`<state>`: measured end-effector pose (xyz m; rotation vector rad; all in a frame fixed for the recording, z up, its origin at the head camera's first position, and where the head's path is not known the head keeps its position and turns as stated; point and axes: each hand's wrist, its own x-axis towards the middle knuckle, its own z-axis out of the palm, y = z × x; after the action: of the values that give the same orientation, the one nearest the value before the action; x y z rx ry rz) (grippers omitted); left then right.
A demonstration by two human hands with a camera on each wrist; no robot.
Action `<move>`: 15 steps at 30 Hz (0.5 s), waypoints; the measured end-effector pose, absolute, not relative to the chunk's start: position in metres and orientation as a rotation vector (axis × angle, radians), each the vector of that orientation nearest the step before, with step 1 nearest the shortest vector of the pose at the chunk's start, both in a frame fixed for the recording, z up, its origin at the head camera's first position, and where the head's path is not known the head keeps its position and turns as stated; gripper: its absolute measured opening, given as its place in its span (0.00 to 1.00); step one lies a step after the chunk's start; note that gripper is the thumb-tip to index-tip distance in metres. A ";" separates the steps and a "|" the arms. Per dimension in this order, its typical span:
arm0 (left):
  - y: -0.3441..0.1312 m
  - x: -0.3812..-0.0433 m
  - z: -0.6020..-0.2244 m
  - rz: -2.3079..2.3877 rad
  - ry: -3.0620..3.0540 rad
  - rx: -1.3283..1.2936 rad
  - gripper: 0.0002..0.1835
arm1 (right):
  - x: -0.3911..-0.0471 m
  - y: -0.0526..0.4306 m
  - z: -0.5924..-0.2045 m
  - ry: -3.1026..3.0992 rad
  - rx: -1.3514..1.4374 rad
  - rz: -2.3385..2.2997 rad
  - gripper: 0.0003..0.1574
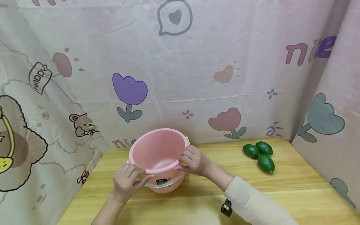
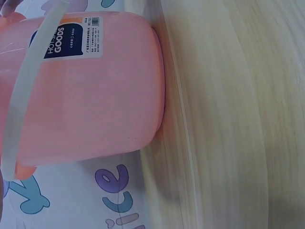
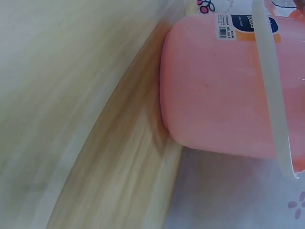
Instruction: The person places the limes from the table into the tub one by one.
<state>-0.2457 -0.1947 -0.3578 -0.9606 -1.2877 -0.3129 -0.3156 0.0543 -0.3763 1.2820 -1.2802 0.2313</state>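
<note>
A pink plastic bucket [image 1: 160, 150] stands on the wooden table, its mouth facing up and toward me. Its white handle [image 1: 166, 183] hangs down across the front, over a dark label [image 2: 71, 38]. My left hand [image 1: 125, 182] pinches the near left of the rim, thumb outside and fingers over the edge. At the right side of the rim, my right hand [image 1: 194, 161] pinches it in the same way. Both wrist views show the bucket's pink side wall and base close to the tabletop; the hands are mostly out of those views.
Three green, lemon-shaped fruits [image 1: 265, 163] lie together at the table's back right. A small black device [image 1: 226, 208] shows beside the right sleeve. A printed cloth [image 1: 182, 78] hangs behind the table [image 1: 208, 193] and along both sides.
</note>
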 end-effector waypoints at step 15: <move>-0.178 -0.245 -0.357 -0.326 -1.301 -0.998 0.22 | -0.309 0.075 -0.376 -1.280 1.286 0.248 0.22</move>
<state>-0.2450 -0.1780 -0.3571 -0.9978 -1.3010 -0.3264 -0.3087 0.0753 -0.3764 1.2864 -1.2798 0.2484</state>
